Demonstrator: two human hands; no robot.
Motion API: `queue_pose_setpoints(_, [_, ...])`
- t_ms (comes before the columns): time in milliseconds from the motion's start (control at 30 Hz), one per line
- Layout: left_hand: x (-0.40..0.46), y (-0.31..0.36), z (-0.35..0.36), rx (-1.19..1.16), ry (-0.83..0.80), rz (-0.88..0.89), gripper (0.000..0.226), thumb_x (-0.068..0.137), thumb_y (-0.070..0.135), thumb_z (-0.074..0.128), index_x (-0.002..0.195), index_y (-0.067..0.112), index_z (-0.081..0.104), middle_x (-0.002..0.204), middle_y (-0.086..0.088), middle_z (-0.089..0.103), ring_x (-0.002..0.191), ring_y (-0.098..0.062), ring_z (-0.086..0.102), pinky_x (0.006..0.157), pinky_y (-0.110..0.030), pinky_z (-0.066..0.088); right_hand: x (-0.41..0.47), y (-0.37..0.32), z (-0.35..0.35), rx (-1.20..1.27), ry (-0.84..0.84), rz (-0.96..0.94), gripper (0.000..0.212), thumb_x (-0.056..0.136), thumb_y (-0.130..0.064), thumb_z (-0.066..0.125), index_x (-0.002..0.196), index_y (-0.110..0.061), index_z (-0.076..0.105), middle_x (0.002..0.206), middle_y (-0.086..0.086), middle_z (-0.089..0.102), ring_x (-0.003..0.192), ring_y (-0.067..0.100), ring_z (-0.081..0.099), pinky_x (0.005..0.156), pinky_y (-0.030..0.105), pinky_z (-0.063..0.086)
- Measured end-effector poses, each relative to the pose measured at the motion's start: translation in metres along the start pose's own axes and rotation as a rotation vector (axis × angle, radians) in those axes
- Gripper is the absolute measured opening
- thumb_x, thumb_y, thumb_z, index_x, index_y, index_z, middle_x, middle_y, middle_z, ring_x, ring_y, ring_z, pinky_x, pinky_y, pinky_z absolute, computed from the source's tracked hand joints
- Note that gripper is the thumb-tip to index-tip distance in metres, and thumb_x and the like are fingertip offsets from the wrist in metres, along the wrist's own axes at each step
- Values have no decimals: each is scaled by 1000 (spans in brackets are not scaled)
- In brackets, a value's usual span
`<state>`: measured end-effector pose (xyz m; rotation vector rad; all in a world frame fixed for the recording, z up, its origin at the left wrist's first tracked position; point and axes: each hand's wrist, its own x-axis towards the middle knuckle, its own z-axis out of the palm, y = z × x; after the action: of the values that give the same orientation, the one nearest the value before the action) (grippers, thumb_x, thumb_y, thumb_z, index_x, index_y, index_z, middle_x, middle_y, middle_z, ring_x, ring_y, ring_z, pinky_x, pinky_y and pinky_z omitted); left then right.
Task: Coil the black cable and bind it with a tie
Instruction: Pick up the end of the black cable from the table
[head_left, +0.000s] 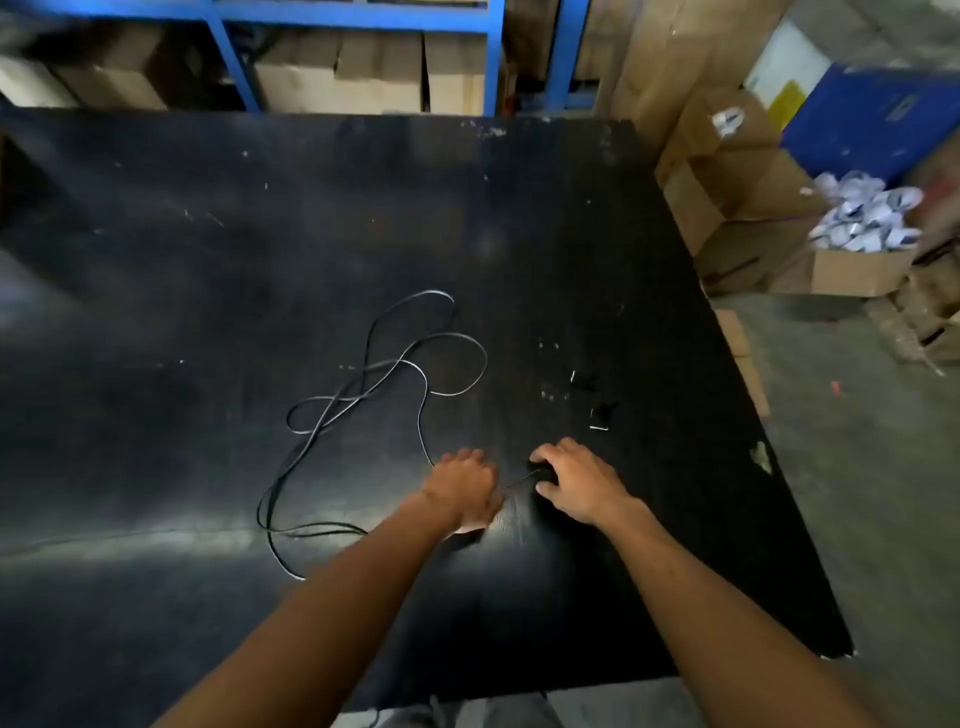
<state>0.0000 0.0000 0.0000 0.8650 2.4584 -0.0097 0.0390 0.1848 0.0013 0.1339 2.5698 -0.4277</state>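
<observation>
The black cable (423, 387) lies in loose, tangled loops on the black table (208, 249), left of and beyond my hands. A short taut stretch of it runs between the two hands. My left hand (462, 488) is closed on the cable near the table's middle front. My right hand (574, 480) sits just to the right, fingers curled over the cable's dark end piece. A few small dark ties with pale tips (600, 415) lie on the table a little beyond my right hand.
The table's right edge drops to a concrete floor (841, 415). Cardboard boxes (727, 197) stand at the far right, one holding white bundled items (867, 218). A blue shelf frame (488, 57) with more boxes runs behind the table.
</observation>
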Motion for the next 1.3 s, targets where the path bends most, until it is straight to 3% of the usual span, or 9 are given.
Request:
queue_pose_setpoints(267, [14, 24, 14, -170, -23, -102, 48, 97, 35, 54, 137, 8, 48, 135, -17, 52, 127, -35, 49, 100, -43, 41, 18, 13, 20, -23, 135, -58, 18, 101, -31, 57, 112, -23, 70, 116, 4, 61, 113, 26, 59, 87, 38, 47])
queue_pose_setpoints(433, [21, 18, 7, -440, -121, -298, 49, 91, 56, 53, 112, 13, 64, 117, -14, 67, 110, -35, 61, 85, -40, 48, 14, 6, -2, 125, 256, -282, 15, 101, -24, 60, 107, -16, 71, 112, 3, 66, 99, 29, 64, 81, 33, 42])
queue_pose_setpoints(533, [27, 17, -9, -765, -83, -405, 62, 99, 55, 36, 104, 3, 70, 100, -22, 72, 96, -37, 67, 87, -43, 54, 18, 2, -19, 338, 426, -348, 15, 98, -14, 63, 110, -14, 71, 108, 5, 68, 95, 28, 68, 82, 39, 54])
queue_pose_setpoints(633, [32, 14, -39, -1255, 77, -478, 59, 102, 48, 35, 95, 2, 71, 77, -13, 68, 64, -26, 61, 69, -39, 57, 17, -4, -36, 684, 479, -165, 30, 98, -3, 60, 124, -15, 67, 116, 5, 68, 101, 16, 67, 83, 18, 53])
queue_pose_setpoints(800, [18, 5, -104, -1349, 390, -305, 46, 97, 54, 40, 97, 31, 79, 123, -1, 69, 115, -12, 60, 105, -32, 40, 2, -35, -51, 1079, 260, -127, 34, 93, -1, 65, 125, -14, 67, 124, -4, 70, 113, 3, 66, 99, 24, 51])
queue_pose_setpoints(900, [4, -3, -136, -1356, 497, -195, 46, 99, 53, 38, 112, 31, 77, 123, -2, 67, 115, -10, 59, 107, -32, 38, -9, -62, -67, 1111, 267, -202, 16, 98, -11, 65, 112, -8, 73, 105, -4, 75, 89, -16, 66, 81, 3, 47])
queue_pose_setpoints(1000, [-9, -15, -161, -1393, 534, -118, 45, 96, 60, 37, 111, 43, 75, 135, -6, 64, 124, -9, 55, 116, -35, 30, -15, -78, -78, 1165, 338, -249, 16, 100, -12, 62, 99, 2, 70, 82, 2, 69, 71, -4, 66, 75, 8, 49])
queue_pose_setpoints(1167, [-24, -24, -180, -1555, 483, -62, 44, 98, 60, 34, 112, 46, 73, 119, 19, 65, 121, -12, 55, 111, -37, 36, -32, -102, -92, 1298, 263, -280, 19, 103, -21, 60, 115, -8, 66, 89, 3, 63, 69, 9, 64, 73, 30, 63])
queue_pose_setpoints(1300, [-32, -20, -186, -1555, 448, 7, 46, 102, 55, 32, 119, 39, 71, 101, 27, 69, 100, 3, 60, 89, -17, 40, -45, -118, -102, 1204, 334, -285, 17, 101, -23, 62, 113, -13, 69, 80, -1, 63, 64, 8, 56, 58, 24, 56])
